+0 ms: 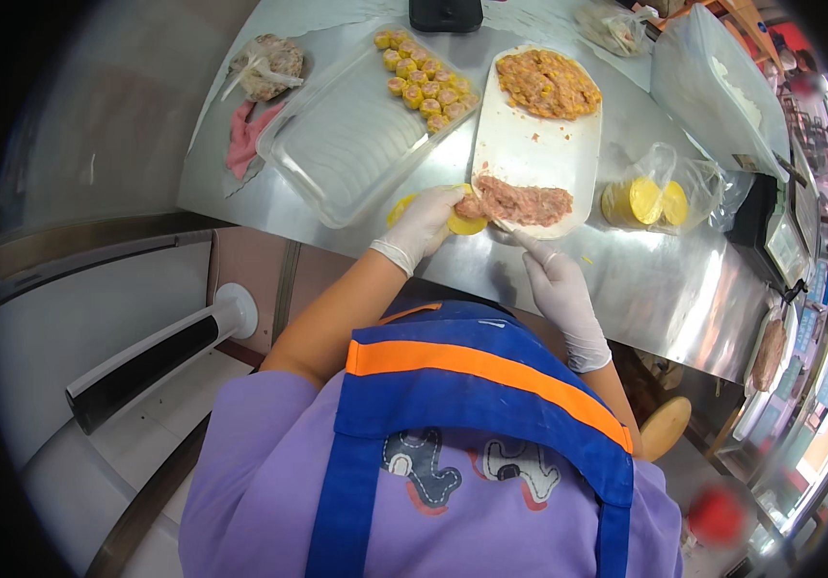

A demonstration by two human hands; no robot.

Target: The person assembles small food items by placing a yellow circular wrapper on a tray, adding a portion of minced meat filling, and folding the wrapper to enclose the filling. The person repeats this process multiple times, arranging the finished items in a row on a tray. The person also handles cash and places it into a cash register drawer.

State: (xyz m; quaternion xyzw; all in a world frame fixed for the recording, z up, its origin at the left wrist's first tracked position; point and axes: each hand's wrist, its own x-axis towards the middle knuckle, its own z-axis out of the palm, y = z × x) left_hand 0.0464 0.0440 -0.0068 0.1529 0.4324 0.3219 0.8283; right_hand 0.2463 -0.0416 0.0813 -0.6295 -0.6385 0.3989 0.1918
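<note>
My left hand point(424, 226), in a white glove, is closed around round yellow dumpling wrappers point(468, 225), with a dab of pink minced meat on the front one. More yellow wrapper shows on the hand's other side. In my gloved right hand point(560, 289) is a thin spreading stick, mostly hidden, its tip at the near edge of a white tray point(530, 152). Pink minced meat point(530, 202) lies at that tray's near end, an orange-yellow chopped filling point(549, 85) at its far end. Left of it, a clear plastic tray point(284, 144) carries rows of yellow open-topped dumplings point(431, 89).
A bag of yellow wrappers point(647, 200) stands to the right, near a large clear plastic bag point(718, 91) and a black scale point(782, 231). At the far left are a tied bag of food point(269, 67) and a pink cloth point(243, 140). The steel table's front edge is close to me.
</note>
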